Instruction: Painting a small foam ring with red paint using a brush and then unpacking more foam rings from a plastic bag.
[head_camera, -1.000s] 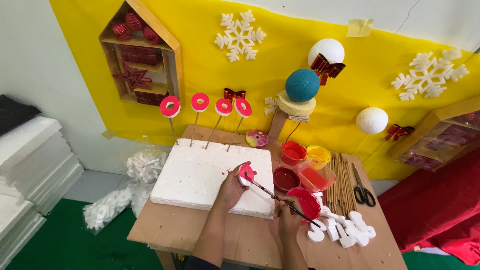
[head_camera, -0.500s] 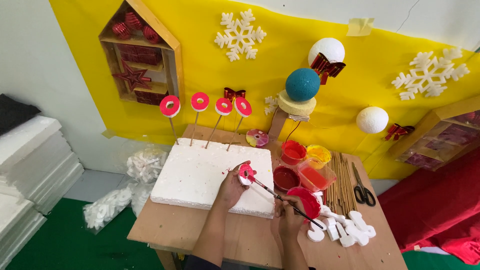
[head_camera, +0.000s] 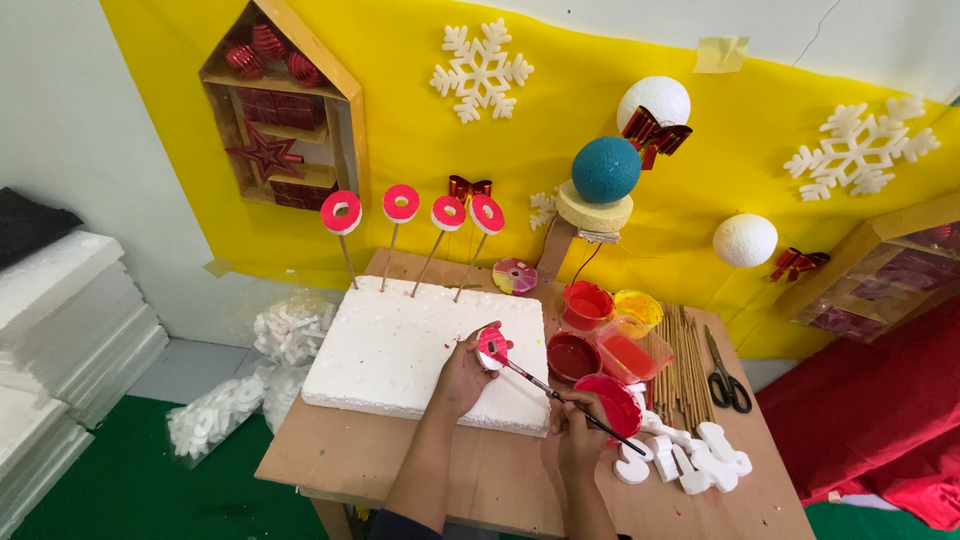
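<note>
We hold a small foam ring (head_camera: 492, 348), painted red, in the left hand (head_camera: 462, 375), fingers closed round its edge, above the near right corner of the white foam slab (head_camera: 400, 345). The right hand (head_camera: 575, 445) pinches a thin brush (head_camera: 560, 395), whose tip touches the ring.

At the slab's far edge we see four red-and-white rings on sticks (head_camera: 415, 210), stuck upright in a row. Right of the slab sit the paint pots: a round red tub (head_camera: 586, 303) of red paint, a yellow tub (head_camera: 638, 308) beside it, a dark red dish (head_camera: 572, 355), a clear square box (head_camera: 632, 350) holding red-orange paint, and a red lid (head_camera: 608, 402) just by our right hand. Wooden sticks (head_camera: 682, 355) lie in a bundle next to black scissors (head_camera: 725, 375). White foam pieces (head_camera: 690, 460), unpainted, lie at the table's near right corner.

On the floor to the left we see clear bags (head_camera: 255, 370) filled with white foam shapes. On the yellow wall hangs a house-shaped wooden shelf (head_camera: 285, 100) with red ornaments.
</note>
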